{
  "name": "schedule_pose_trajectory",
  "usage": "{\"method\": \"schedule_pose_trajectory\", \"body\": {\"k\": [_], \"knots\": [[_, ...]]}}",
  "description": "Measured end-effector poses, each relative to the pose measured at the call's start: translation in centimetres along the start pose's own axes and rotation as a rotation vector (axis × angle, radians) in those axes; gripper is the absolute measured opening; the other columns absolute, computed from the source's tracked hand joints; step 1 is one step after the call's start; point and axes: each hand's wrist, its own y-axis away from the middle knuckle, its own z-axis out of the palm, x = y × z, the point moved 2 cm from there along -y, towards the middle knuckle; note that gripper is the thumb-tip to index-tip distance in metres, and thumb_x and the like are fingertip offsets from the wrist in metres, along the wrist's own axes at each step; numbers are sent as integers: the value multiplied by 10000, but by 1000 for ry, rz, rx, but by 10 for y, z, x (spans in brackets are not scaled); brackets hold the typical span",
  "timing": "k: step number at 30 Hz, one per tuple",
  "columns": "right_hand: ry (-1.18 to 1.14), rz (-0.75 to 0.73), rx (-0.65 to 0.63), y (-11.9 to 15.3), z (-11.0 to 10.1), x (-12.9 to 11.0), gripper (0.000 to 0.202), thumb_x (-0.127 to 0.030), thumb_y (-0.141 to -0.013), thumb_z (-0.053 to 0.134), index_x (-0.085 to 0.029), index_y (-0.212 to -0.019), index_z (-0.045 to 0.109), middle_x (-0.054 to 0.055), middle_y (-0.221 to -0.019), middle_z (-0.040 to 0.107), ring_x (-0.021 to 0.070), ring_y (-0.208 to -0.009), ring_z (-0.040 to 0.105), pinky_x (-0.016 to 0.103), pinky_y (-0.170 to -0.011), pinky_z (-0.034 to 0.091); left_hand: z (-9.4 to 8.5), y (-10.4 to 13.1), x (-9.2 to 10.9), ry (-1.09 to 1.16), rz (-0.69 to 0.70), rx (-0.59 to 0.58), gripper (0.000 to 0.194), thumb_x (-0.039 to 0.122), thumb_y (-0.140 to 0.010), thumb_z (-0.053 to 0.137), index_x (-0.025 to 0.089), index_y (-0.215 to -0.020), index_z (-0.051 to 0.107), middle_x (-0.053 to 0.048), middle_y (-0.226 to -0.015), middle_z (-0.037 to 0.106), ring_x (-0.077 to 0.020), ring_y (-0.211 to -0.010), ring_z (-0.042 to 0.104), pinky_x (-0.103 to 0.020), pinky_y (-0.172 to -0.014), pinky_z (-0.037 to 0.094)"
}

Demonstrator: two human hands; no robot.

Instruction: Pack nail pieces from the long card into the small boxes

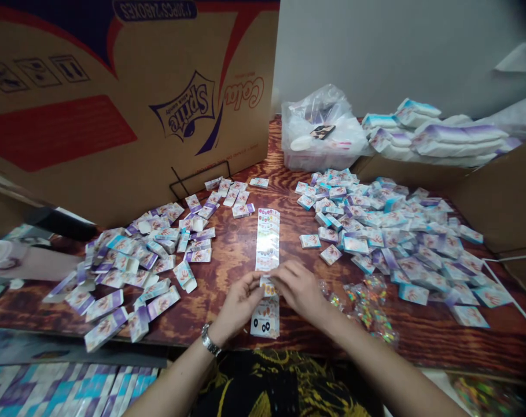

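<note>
A stack of long, narrow printed sticker strips [268, 237] lies on the table in front of me, with rows of small coloured pictures and a glare patch. Over its near half, my left hand [236, 304] pinches the left edge of a small piece of sticker strip [268, 288]. My right hand [300, 292] has its fingers closed on the same piece from the right, and its fingertips partly cover it. Whether this piece is separate from the strips beneath cannot be seen. Just right of my right hand are small clear bags of colourful bits [369, 298].
Small white, purple and blue boxes are heaped at left [147, 255] and right [388, 226], some left ones with open flaps. A large carton [128, 116] stands at back left. A plastic-lined tub [323, 156] and wrapped packs [458, 139] sit at back right.
</note>
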Motion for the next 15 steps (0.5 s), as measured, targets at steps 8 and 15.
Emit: {"method": "schedule_pose_trajectory", "body": {"k": [8,15], "knots": [[326,-302,24,40,16,-15,197,-139,-893,461,-163,-1017,612,71,-1004,662,204,-963,554,336,-804,444,5,2,-13,197,-216,86,329,156,-626,741,137,-918,591,-51,-818,690,-118,-699,628,-219,-679,468],[-25,270,-179,55,-41,54,150,-251,-904,477,-190,-922,613,43,-851,649,158,-798,581,270,-708,449,5,0,-15,-53,-134,19,327,273,-706,703,153,-996,611,-99,-1070,659,-192,-1003,595,-293,-884,430]]}}
